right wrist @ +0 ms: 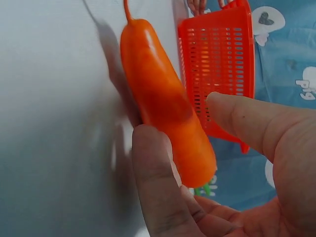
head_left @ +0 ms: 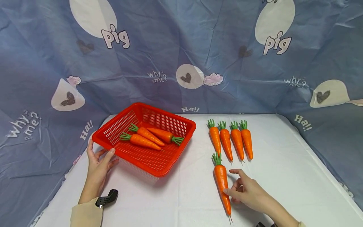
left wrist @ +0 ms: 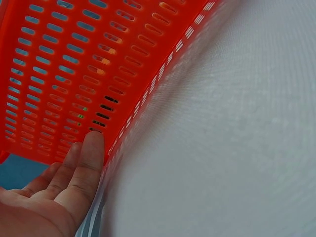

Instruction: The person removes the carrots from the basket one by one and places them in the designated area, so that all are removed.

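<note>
A red perforated basket point(head_left: 170, 164) stands on the left side of the table with three orange carrots point(head_left: 141, 141) inside, their tops green. At its near-left corner, my left hand point(head_left: 97, 165) rests straight fingers against the outer wall and rim; the left wrist view shows fingertips point(left wrist: 93, 143) at the slotted side. A single carrot point(head_left: 221, 178) lies on the table to the right, top pointing away. My right hand point(head_left: 246, 190) is beside it, thumb overlapping its lower part and index finger extended, apart from it. In the right wrist view, the carrot point(right wrist: 158, 94) shows between spread thumb and index finger.
Several more carrots point(head_left: 237, 140) lie in a row behind the single one, green tops toward the back. White cloth covers the table point(head_left: 195, 198). A blue printed curtain point(head_left: 227, 63) hangs behind the table and along its sides.
</note>
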A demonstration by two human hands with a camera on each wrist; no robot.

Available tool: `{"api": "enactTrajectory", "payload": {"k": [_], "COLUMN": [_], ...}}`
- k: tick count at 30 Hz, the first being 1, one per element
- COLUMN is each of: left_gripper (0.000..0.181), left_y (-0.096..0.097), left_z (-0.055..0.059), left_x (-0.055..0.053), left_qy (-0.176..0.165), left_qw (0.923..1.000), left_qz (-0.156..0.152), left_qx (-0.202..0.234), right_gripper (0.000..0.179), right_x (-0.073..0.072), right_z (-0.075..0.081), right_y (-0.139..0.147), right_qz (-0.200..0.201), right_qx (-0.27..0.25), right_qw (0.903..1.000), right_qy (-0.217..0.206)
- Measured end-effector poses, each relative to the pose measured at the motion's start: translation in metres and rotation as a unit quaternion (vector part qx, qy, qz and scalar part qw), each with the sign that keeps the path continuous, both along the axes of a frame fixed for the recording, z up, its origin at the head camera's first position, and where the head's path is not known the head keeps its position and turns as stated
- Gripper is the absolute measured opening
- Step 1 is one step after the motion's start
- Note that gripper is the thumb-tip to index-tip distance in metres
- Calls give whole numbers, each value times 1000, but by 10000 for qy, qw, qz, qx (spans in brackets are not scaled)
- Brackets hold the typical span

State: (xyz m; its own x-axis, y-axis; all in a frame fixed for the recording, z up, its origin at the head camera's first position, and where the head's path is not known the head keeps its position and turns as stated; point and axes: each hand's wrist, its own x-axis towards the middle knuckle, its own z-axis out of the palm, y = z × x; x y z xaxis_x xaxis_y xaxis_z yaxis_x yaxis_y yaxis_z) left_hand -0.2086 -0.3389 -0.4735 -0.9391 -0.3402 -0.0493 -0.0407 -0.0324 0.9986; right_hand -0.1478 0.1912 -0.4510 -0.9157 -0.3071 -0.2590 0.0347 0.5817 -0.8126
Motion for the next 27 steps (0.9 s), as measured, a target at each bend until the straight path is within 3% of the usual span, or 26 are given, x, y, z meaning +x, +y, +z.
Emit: {"api": "enactTrajectory", "payload": {"k": [6, 16, 27], "left_gripper": [102, 102, 103], "left_y": [0, -1, -1], "left_z": [0, 1, 1], "left_x": [0, 1, 1], "left_qy": [89, -38, -78], "left_qw": [10000, 10000, 9999], "left_qz": [-21, -25, -32], "left_qx": [37, -28, -101], "right_gripper": [87, 82, 78], "right_x": [-3, -10, -20], "right_z": [9, 22, 36], "right_y": [1, -4, -14], "right_qz": [35, 182, 302], "right_qx": [4, 74, 82], "right_qw": [9999, 9983, 9968], "right_qy": [135, 547, 729]}}
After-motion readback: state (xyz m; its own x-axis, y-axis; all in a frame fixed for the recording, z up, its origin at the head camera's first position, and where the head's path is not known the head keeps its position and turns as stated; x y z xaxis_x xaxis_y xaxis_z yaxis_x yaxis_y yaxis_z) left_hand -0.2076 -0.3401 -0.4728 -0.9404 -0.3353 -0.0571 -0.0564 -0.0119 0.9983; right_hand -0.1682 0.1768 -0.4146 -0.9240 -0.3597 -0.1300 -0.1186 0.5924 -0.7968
